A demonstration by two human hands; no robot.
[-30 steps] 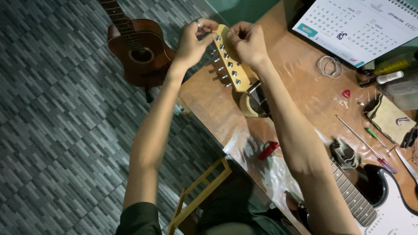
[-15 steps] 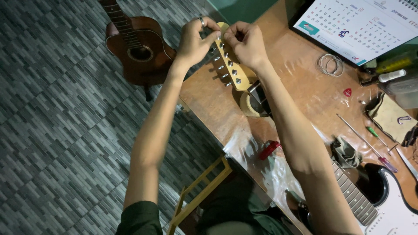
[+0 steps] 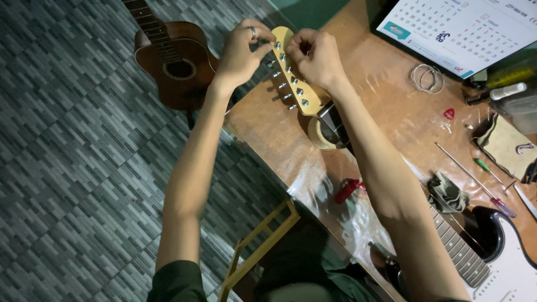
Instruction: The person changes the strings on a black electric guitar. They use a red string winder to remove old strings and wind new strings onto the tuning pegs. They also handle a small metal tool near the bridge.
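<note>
Grey patterned tile floor (image 3: 72,168), brown wooden table (image 3: 279,134), dim light

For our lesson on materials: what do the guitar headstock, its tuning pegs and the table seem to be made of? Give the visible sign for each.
Headstock: probably pale wood with a glossy finish; it is yellowish and catches light.
Tuning pegs: likely polished metal; small silvery posts that glint.
Table: apparently brown wood under clear plastic sheet; shiny wrinkles show near the edge.

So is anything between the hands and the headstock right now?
Nothing visible. The left hand is at the tuner side of the headstock and the right hand lies on its face near the tip, both touching it. The tape roll sits under the neck, clear of both.
</note>
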